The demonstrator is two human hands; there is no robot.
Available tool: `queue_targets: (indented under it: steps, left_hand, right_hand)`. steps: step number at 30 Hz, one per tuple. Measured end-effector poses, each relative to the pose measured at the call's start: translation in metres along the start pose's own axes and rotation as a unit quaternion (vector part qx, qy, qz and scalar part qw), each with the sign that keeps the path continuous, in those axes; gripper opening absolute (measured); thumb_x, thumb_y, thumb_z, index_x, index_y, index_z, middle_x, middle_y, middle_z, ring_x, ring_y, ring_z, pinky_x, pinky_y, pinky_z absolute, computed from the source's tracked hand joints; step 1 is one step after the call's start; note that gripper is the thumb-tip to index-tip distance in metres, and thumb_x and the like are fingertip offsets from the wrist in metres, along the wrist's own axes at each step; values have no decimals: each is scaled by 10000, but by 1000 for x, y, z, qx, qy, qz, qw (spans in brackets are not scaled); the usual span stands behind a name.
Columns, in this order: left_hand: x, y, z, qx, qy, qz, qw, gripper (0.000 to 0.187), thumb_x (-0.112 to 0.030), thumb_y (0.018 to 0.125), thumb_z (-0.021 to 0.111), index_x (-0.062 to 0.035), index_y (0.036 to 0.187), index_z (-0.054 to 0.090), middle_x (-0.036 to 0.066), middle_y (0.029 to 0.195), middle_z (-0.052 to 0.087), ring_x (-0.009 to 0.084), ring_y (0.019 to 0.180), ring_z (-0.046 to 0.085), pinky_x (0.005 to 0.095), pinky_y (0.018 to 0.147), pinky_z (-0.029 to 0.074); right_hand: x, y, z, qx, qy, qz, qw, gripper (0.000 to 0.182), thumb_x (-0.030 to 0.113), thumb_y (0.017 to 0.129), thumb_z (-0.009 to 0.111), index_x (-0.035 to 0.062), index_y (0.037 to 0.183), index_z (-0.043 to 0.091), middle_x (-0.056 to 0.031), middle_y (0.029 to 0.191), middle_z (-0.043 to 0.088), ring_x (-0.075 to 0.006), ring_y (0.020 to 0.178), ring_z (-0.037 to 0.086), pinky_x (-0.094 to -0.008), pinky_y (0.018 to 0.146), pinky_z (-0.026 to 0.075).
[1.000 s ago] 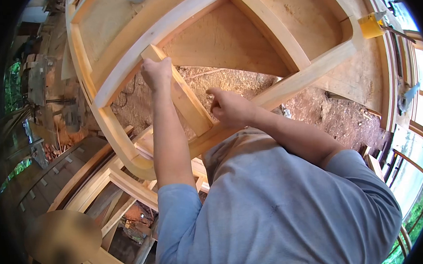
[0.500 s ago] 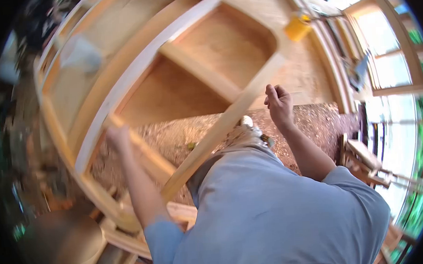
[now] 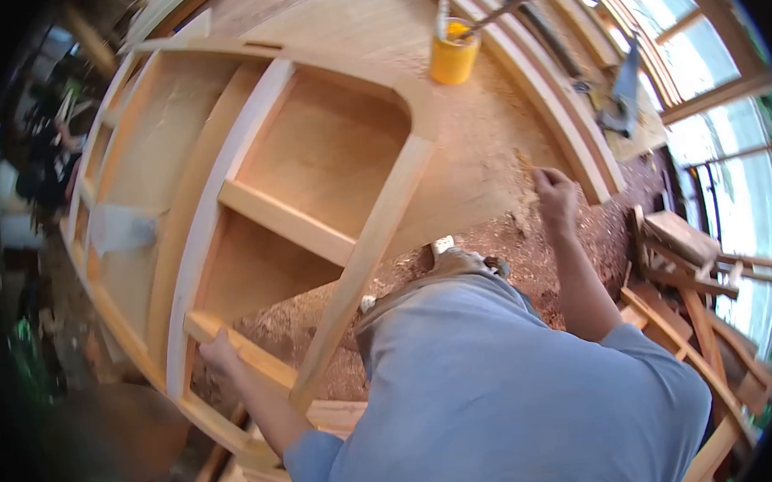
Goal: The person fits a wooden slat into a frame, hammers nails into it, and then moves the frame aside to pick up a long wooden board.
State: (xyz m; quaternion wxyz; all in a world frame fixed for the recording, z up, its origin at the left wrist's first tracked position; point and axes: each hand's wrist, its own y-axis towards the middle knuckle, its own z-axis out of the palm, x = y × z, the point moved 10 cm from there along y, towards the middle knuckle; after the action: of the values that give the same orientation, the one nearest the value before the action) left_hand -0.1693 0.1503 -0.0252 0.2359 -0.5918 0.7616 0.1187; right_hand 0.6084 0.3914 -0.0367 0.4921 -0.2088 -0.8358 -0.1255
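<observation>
A large wooden frame (image 3: 371, 220) with a curved outer rail and several crosspieces stands tilted across the left and middle of the view. My left hand (image 3: 222, 353) is closed around its lower crosspiece (image 3: 261, 359), near a pale, whitish rib (image 3: 223, 176). Off to the right, my right hand (image 3: 556, 202) hangs in front of the plywood tabletop's edge, apart from the frame. Its fingers are curled together, and whatever may be in them is hidden. A yellow cup (image 3: 453, 60) with a stick or brush in it stands on the plywood top (image 3: 476, 129).
Long wooden strips (image 3: 564, 124) run along the plywood's right side, with a handsaw (image 3: 624, 94) beyond them. Wooden chair-like pieces (image 3: 687, 249) lie at the right. Shavings cover the ground (image 3: 529, 268). A translucent plastic piece (image 3: 122, 228) sits within the frame. Another person (image 3: 50, 160) is at far left.
My view has shifted, so the frame and yellow cup appear further left. My right hand is now further from the frame, to the right. My left hand stays on the crosspiece.
</observation>
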Motion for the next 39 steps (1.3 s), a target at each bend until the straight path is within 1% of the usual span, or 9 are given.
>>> queue_targets:
  steps: [2,6,9,13,21,26,30,34,39]
  left_hand:
    - [-23,-23,-16,-36,132,42,990,468,-233,722,807,55,1075,699,239,1057,722,362,951,715,443,874,561]
    - [25,-24,-6,-25,170,-34,985,546,-345,668,802,16,1067,709,237,1036,721,396,983,696,472,902,538]
    - [26,-53,-11,-31,143,-19,989,524,-343,683,804,15,1053,705,234,1046,720,402,991,692,468,892,536]
    - [53,-69,-9,-15,154,-47,987,512,-342,681,828,11,1033,711,240,1022,722,395,978,698,455,877,541]
    - [61,-119,-23,-44,143,-80,985,490,-323,646,861,20,967,724,247,1001,721,386,972,701,448,858,548]
    - [68,-122,-21,-22,175,-99,979,516,-309,645,864,23,1009,710,246,1020,717,383,993,695,445,884,544]
    - [80,-129,-15,1,170,-118,978,601,-307,637,872,21,1099,672,245,1084,705,376,1046,679,435,918,537]
    - [85,-135,-17,4,163,-106,981,587,-308,639,865,17,1087,667,230,1101,707,370,1061,677,428,926,539]
    - [63,-147,-25,18,154,-136,979,549,-284,643,845,18,1067,670,226,1081,711,373,1032,685,430,908,547]
  right_hand:
    - [-12,14,-17,-31,-3,-4,1000,360,298,917,714,-28,768,692,5,627,573,-92,592,492,-282,562,389]
    - [-34,35,-21,-48,125,54,989,440,316,989,641,61,642,550,28,581,481,-67,556,423,-267,518,321]
    - [-44,54,9,8,245,49,968,286,217,1032,564,33,820,615,19,664,515,-64,591,457,-236,534,357]
    - [-19,58,53,78,182,17,980,197,182,1024,579,9,1006,671,20,685,536,-45,604,471,-211,541,361]
    - [0,78,97,166,156,-55,972,243,229,1028,587,32,903,650,19,660,521,-43,576,452,-216,515,342]
    - [-19,90,99,180,179,14,967,372,339,1031,583,68,777,568,28,609,469,-49,524,426,-227,490,333]
    - [-20,75,113,183,189,21,964,300,266,1035,572,69,810,592,38,598,456,-53,508,420,-245,473,333]
    - [-20,69,131,175,121,-101,972,163,142,1014,582,11,954,658,2,747,586,-72,672,505,-235,605,421]
    - [5,52,122,137,13,-157,978,192,176,1000,605,-5,994,670,-41,842,649,-129,776,565,-292,718,480]
